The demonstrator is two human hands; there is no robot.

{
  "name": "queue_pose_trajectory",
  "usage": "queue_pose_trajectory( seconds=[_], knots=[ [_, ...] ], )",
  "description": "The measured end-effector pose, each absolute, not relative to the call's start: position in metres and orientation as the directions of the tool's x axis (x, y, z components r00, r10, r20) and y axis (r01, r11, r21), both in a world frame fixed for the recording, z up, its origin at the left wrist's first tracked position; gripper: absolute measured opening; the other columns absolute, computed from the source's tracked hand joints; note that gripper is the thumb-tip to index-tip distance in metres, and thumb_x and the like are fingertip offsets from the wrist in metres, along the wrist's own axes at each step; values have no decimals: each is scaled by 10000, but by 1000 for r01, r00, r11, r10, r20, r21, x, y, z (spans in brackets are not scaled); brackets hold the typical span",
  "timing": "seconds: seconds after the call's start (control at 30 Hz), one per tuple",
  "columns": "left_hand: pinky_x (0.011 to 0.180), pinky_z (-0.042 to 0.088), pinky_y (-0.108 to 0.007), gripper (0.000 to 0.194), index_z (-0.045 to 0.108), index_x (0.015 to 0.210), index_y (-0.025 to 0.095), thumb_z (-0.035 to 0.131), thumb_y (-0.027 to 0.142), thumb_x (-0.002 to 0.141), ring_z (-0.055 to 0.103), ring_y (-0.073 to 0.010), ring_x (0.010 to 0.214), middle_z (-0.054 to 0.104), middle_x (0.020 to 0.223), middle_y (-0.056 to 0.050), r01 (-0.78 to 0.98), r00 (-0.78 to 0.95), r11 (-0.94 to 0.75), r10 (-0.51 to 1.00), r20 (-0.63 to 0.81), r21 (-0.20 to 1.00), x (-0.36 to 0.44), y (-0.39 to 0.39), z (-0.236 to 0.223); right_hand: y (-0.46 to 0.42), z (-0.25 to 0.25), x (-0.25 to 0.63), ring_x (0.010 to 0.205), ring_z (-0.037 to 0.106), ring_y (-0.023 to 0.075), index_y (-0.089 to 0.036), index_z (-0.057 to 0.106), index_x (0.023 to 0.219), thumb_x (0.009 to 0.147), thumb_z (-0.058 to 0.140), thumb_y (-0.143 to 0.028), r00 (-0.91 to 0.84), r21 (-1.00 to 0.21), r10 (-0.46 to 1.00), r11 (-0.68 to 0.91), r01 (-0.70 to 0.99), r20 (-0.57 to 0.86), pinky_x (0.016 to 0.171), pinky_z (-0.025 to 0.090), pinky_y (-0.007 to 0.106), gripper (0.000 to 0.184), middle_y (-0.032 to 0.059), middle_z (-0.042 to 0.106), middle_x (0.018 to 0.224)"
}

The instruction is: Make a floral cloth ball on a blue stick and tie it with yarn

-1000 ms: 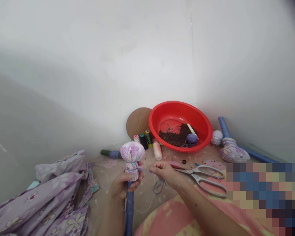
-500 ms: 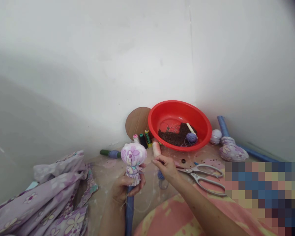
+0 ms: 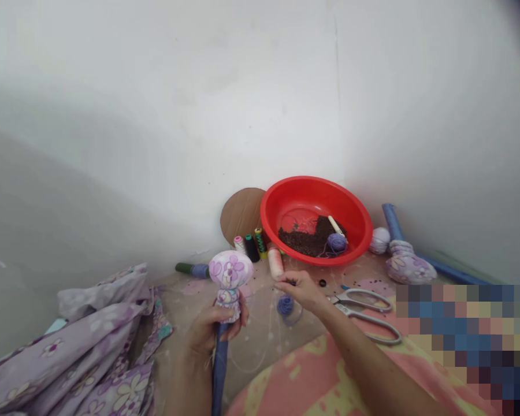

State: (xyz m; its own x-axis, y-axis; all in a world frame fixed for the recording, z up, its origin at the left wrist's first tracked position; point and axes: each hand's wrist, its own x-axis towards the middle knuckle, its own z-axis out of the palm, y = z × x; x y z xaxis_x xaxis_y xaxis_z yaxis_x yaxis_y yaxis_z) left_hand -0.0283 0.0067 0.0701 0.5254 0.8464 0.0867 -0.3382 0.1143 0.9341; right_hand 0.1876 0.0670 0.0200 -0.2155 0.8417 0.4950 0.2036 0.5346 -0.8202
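My left hand point(image 3: 221, 323) is wrapped around the neck of a mallet-like blue stick point(image 3: 219, 370). Its round padded head point(image 3: 231, 270) is covered in purple flowered cloth, gathered below and bound at the neck. A fine pale thread hangs from there in a loose loop beside the stick. To the right, my right hand point(image 3: 301, 292) is closed in a pinch near the end of a pale pink thread spool point(image 3: 275, 264); what lies between its fingertips is too small to make out. A small ball of blue-purple yarn point(image 3: 285, 305) lies just below that hand.
A red basin point(image 3: 316, 257) holds dark material and purple yarn. Scissors point(image 3: 366, 315) lie right of my right forearm. Thread spools point(image 3: 252, 248) stand by a cardboard disc point(image 3: 240, 216). Flowered cloth point(image 3: 91, 335) is heaped left; another padded stick point(image 3: 409, 266) lies right.
My left hand and the padded stick have shifted slightly left, and the head has turned a little. My right hand has moved slightly right, and more of the blue-purple yarn ball shows.
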Motion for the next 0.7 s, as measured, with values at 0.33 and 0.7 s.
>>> queue_pose_trajectory(
  seconds=[0.33, 0.7],
  knots=[
    [296, 172, -146, 193, 546, 712, 91, 556, 215, 563, 400, -32, 323, 572, 567, -48, -266, 359, 131, 933, -28, 955, -30, 9, 76, 58, 35, 198, 646, 523, 133, -191, 684, 766, 709, 531, -275, -354, -771, 771, 611, 178, 529, 575, 378, 226, 183, 30, 596, 732],
    [297, 173, -144, 211, 543, 773, 99, 530, 184, 580, 392, -27, 315, 570, 586, -35, -245, 388, 140, 921, -36, 959, -22, 12, 68, 39, 30, 160, 725, 562, 166, -177, 665, 816, 685, 554, -316, -453, -926, 812, 367, -93, 368, 603, 414, 252, 221, 46, 637, 838]
  ],
)
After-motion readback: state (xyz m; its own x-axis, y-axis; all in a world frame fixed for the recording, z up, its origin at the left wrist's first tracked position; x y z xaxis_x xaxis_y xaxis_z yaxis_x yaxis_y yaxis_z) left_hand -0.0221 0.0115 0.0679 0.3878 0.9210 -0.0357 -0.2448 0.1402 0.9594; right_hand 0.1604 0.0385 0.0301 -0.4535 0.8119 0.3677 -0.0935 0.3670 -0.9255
